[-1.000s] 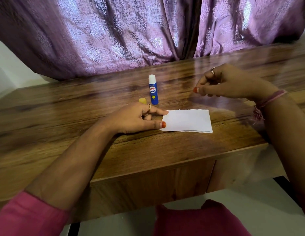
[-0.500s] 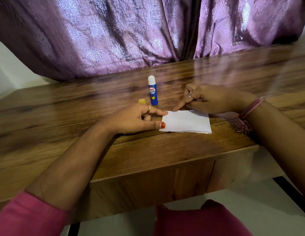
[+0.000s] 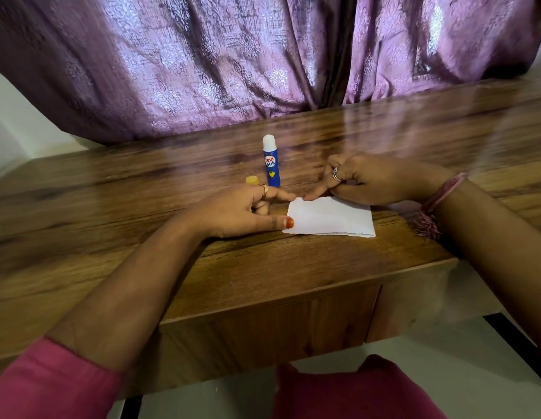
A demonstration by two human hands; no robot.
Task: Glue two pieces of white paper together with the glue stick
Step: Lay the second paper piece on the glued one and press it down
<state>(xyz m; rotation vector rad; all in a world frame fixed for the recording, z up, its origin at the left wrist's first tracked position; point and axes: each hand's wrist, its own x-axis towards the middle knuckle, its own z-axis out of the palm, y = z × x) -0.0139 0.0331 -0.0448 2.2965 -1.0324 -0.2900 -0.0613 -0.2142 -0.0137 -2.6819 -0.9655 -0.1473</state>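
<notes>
Near the front edge of the table: everything the task needs
paper: white rectangular paper [image 3: 329, 217] lies flat on the brown wooden table [image 3: 142, 225]; looks like two sheets stacked, can't tell for sure, near edge is ragged
left hand [image 3: 242, 211]: rests just left of the sheet, thumb tip with orange nail on the near-left corner, forefinger stretched toward the far-left corner, other fingers loosely curled, holding nothing
right hand [image 3: 368, 179]: sits at the far edge of the sheet, forefinger tip pressing near the far-left corner, remaining fingers curled in; whether they pinch anything, can't tell
glue: blue glue stick with white tip [image 3: 271, 161] stands upright behind the left hand, uncapped, apart from the paper; small yellow cap [image 3: 252, 180] sits just left of it, partly hidden by the knuckles
step, my read: pressing the sheets down so the bond takes
how to do it well: keep the left thumb pinning the corner, run the right finger along each edge with steady pressure, outward from the middle so no bubble or wrinkle stays; don't let the sheets slide while wet
backdrop: purple patterned curtain [image 3: 233, 62] behind the table
</notes>
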